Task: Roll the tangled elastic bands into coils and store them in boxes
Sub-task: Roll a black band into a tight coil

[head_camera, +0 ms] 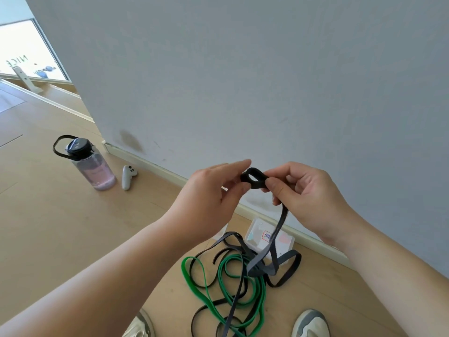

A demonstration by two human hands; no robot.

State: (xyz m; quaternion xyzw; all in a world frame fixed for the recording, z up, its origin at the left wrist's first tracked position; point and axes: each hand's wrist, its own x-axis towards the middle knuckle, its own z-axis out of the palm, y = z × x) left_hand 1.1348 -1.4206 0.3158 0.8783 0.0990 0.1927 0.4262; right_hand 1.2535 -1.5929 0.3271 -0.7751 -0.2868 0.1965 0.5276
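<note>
Slippage threatens: left hand (213, 190) and right hand (308, 190) pinch the small black coil (254, 178) in mid-air, while its tail (279, 227) hangs into the tangle on the floor (73, 239) with the green band (222, 276) by the box (286, 239); a snag there could tug the coil undone.

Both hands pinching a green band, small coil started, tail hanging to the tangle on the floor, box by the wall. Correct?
One error: the left hand and right hand pinch a black band, not a green one, as the head view shows. The green band lies in the tangle on the floor. The rest stands.
</note>
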